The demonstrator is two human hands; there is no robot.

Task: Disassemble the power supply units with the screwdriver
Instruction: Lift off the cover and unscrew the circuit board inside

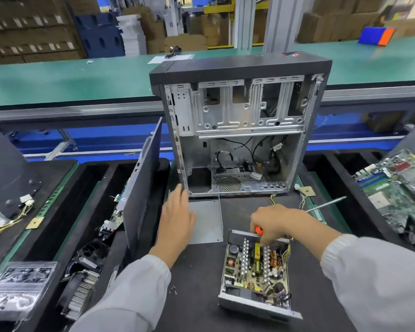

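**Bench inventory, left to right**

1. Far left of my hands: a leaning side panel (141,188) and a heatsink with fan (82,283) in the trays.
2. My left hand (177,219): fingers straight and relaxed, holding nothing, lying over the edge of the flat grey cover plate (206,221).
3. Beyond both hands: the open computer case (240,130), upright.
4. My right hand (276,224): curled round the orange-handled screwdriver (326,205), shaft pointing away to the right.
5. Just beneath and nearer than the right hand: the opened power supply unit (254,274), circuit board exposed.
6. Far right: a motherboard (398,188).
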